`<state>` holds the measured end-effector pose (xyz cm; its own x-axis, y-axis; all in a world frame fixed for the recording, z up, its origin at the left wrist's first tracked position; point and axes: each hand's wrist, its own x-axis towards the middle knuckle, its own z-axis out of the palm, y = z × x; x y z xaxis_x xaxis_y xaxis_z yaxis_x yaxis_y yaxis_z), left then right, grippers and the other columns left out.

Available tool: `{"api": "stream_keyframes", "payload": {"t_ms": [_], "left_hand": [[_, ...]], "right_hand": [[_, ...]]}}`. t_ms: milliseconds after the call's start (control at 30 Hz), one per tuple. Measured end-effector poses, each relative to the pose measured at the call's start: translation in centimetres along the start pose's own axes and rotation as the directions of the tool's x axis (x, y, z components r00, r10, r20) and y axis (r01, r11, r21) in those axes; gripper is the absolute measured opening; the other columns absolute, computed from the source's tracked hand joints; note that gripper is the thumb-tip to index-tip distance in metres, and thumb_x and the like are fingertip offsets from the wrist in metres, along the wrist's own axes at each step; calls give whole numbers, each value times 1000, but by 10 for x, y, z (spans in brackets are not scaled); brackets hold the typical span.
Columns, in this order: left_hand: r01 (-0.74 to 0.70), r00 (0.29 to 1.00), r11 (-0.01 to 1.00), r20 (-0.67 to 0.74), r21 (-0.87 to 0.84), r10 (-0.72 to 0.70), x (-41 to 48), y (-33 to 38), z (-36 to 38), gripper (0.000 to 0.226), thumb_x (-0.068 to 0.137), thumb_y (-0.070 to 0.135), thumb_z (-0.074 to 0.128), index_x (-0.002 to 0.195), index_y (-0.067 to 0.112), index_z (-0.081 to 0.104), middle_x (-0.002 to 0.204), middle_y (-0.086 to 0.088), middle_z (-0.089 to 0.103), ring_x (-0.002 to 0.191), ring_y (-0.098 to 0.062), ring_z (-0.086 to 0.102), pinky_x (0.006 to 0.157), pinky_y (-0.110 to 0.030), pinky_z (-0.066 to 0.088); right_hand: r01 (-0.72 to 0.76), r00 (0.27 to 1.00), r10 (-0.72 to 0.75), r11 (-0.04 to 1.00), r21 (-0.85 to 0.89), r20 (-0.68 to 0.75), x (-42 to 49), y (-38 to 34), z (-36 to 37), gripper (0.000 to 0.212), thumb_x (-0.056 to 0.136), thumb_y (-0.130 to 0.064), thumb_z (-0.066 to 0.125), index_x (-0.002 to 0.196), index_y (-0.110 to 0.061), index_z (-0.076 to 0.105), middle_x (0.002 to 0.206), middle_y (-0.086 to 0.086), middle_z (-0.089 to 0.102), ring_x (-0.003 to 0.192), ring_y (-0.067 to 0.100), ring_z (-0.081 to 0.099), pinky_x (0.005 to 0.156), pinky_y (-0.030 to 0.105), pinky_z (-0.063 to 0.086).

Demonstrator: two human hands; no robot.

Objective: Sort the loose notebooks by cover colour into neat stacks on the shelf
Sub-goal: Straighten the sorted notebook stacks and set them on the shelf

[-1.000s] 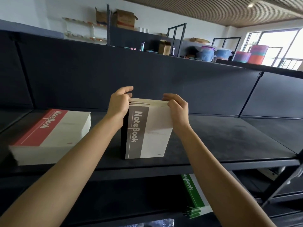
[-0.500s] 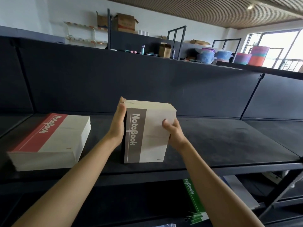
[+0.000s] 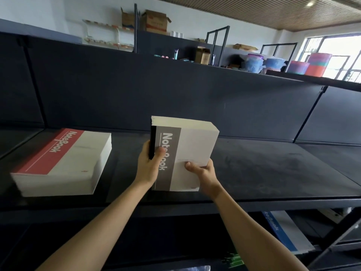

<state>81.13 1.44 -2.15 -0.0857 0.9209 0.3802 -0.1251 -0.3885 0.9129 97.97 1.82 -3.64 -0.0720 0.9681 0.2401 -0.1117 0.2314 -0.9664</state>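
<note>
Head view, forward-down, close on shelf [image 3: 273, 173]

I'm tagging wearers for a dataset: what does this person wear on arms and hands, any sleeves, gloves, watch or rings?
The left forearm and right forearm are bare, with no sleeve in view. The left hand and right hand are ungloved. No watch, bracelet or band shows at either wrist, and no ring on the visible fingers.

A grey-banded notebook stack [image 3: 187, 153] lies seemingly flat on the dark shelf [image 3: 273, 169], apart from the red-banded stack [image 3: 64, 163] on its left.
</note>
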Motion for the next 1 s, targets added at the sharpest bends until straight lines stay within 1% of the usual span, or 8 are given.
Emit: {"api": "stream_keyframes", "payload": {"t_ms": [133,200,267,333,400,667,767,1000], "left_hand": [[87,995,994,-63,65,-83,15,19,6,10,91,31,57,92,22,54,88,-1,63,76,-14,61,61,-20,51],[176,981,979,-106,106,-165,30,32,7,18,93,36,53,89,19,57,83,1,62,71,-11,59,59,-19,49],[365,927,926,-131,101,-351,46,42,7,42,90,52,50,104,14,61,98,-2,64,89,-17,61,81,-28,50],[521,852,845,-137,121,-506,58,44,5,58,89,56,51,124,10,56,125,-9,57,115,-26,54,99,-36,40],[563,827,803,-142,198,-545,60,39,2,48,90,46,56,119,9,58,134,-12,51,114,-25,53,100,-34,36],[675,729,668,-141,313,-670,55,17,-15,23,84,19,68,99,8,54,75,-9,57,67,-21,56,74,-32,45],[675,726,657,-147,335,-672,57,13,-17,22,85,19,67,100,7,57,74,-8,56,67,-20,54,76,-32,44],[623,764,645,-167,443,-624,61,7,-23,32,86,16,65,116,5,59,76,-4,54,89,-20,54,89,-31,44]], "right_hand": [[-64,997,61,996,-65,-53,8,-21,4,38,65,-18,80,97,-14,59,88,0,69,78,17,67,67,32,56],[-136,989,130,987,-87,-71,18,-37,8,22,80,-11,72,97,-14,58,96,7,67,83,22,66,75,40,56],[-217,974,205,966,-143,-91,28,-50,12,26,84,-20,69,105,-9,58,102,11,67,86,26,66,79,43,56],[-349,935,327,917,-193,-138,36,-56,16,31,83,-29,70,103,-8,58,97,9,67,79,22,66,66,34,55],[-463,884,433,860,-213,-176,42,-55,20,35,82,-34,71,101,-8,57,90,4,65,73,17,63,54,27,48],[-605,796,547,700,-380,-260,61,-18,31,73,74,-50,73,129,-8,49,118,6,61,106,25,60,88,36,49],[-596,802,521,669,-444,-291,64,-17,34,76,79,-48,70,135,-4,41,132,9,52,122,28,50,89,34,41],[-586,808,510,647,-488,-295,69,1,42,75,75,-50,73,128,-3,49,124,8,58,111,23,57,90,31,48]]}}
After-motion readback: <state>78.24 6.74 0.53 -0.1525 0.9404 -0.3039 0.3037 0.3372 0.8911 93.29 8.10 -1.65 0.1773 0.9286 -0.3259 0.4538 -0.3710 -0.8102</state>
